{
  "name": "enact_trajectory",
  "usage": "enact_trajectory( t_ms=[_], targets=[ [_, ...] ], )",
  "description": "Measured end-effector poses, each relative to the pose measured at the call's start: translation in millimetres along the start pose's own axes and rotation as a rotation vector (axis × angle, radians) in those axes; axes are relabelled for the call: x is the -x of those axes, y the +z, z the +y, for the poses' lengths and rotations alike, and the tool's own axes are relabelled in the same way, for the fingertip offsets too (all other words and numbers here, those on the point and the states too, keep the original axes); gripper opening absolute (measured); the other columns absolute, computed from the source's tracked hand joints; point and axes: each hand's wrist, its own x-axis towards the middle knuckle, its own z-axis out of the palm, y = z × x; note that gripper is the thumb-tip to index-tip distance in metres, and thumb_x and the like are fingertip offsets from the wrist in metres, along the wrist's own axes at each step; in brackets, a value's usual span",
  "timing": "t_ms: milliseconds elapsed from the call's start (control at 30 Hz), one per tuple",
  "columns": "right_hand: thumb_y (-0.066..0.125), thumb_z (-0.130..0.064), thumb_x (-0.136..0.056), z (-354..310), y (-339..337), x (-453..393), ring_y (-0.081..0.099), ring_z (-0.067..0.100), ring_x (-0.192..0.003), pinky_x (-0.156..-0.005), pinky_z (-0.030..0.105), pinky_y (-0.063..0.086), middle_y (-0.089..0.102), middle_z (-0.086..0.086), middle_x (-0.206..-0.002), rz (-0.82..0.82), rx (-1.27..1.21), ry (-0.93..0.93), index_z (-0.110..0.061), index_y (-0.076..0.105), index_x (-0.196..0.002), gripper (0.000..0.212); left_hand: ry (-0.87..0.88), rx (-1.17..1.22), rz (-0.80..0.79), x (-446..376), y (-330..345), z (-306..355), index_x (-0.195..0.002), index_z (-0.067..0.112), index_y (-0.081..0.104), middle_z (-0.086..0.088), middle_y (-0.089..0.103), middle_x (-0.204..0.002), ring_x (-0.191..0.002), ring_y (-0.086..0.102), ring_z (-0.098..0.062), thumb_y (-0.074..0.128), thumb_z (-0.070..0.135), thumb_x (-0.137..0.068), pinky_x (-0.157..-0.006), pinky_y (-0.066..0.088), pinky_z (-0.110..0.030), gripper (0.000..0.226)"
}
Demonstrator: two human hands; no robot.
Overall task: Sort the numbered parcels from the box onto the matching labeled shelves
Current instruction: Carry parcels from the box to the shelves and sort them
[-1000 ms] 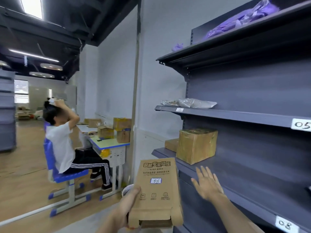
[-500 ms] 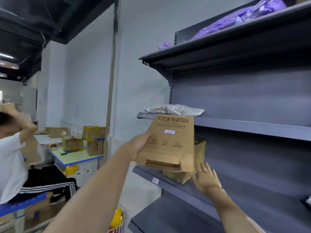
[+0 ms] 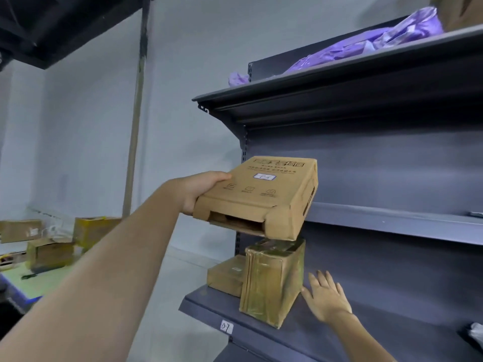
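Note:
My left hand (image 3: 198,190) grips the near left corner of a flat brown cardboard parcel (image 3: 264,194) with a small white number label on top. I hold it raised, its far end at the left front edge of the middle grey shelf (image 3: 392,220). My right hand (image 3: 326,299) is open, fingers spread, just right of a tall tape-wrapped brown box (image 3: 271,280) on the lower shelf (image 3: 300,335), which carries a white tag reading 07 (image 3: 226,327). A low flat carton (image 3: 227,278) sits behind that box on the left.
Purple plastic mailers (image 3: 366,45) lie on the top shelf. A white bag's edge (image 3: 475,335) shows at the lower shelf's far right. At the left, a table (image 3: 31,280) holds several cardboard boxes (image 3: 52,253). A vertical pole (image 3: 136,121) runs up the grey wall.
My left hand has lifted the flat parcel from waist height up to the middle shelf's edge. My view swung right and closer to the shelves. My right hand stayed low beside the taped box.

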Motion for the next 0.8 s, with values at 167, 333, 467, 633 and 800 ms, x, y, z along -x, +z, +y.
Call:
enact_trajectory(
  t_ms=[167,333,467,633,800],
  targets=[
    [0.018,-0.043,-0.103,5,-6,2,-0.010,0.021,-0.147,-0.119,0.037,0.001,-0.004,0.003,-0.160,-0.005,0.026,0.104,-0.017,0.003,-0.153,0.058,-0.059,0.040,-0.096,-46,16,6,-0.103,0.014,0.059,-0.006,0.065,-0.076,-0.057,0.064,-0.020,0.047,0.037,-0.094,-0.048,0.056,-0.032,0.027],
    [0.019,-0.043,-0.102,11,-11,1,-0.010,0.020,-0.147,-0.119,0.036,0.001,-0.003,0.003,-0.160,0.030,0.050,0.173,-0.019,0.002,-0.153,0.058,-0.031,0.024,-0.177,-74,30,22,-0.101,0.013,0.055,-0.007,0.062,-0.075,-0.057,0.063,-0.022,0.049,0.030,-0.095,-0.045,0.054,-0.032,0.019],
    [0.020,-0.042,-0.102,18,-11,6,-0.012,0.020,-0.147,-0.119,0.036,0.000,-0.003,0.003,-0.160,0.059,0.056,0.218,-0.020,0.001,-0.153,0.058,-0.043,0.060,-0.203,-85,47,33,-0.085,0.009,0.047,-0.011,0.053,-0.079,-0.069,0.055,-0.024,0.046,0.014,-0.092,-0.053,0.053,-0.036,0.009],
    [0.020,-0.042,-0.103,29,-17,15,-0.012,0.020,-0.147,-0.119,0.036,-0.001,-0.004,0.003,-0.160,0.072,0.081,0.272,-0.019,0.000,-0.153,0.059,0.047,-0.037,-0.072,-102,68,31,-0.106,0.007,0.048,-0.014,0.056,-0.101,-0.084,0.058,-0.027,0.039,0.015,-0.095,-0.065,0.053,-0.043,0.017],
    [0.020,-0.041,-0.103,40,-17,20,-0.012,0.020,-0.147,-0.119,0.035,-0.001,-0.004,0.002,-0.160,0.076,0.092,0.306,-0.019,0.001,-0.153,0.058,0.588,-0.701,0.280,-103,70,29,-0.103,0.003,0.059,-0.017,0.060,-0.104,-0.086,0.053,-0.028,0.038,0.027,-0.096,-0.069,0.041,-0.031,0.033]
  ],
)
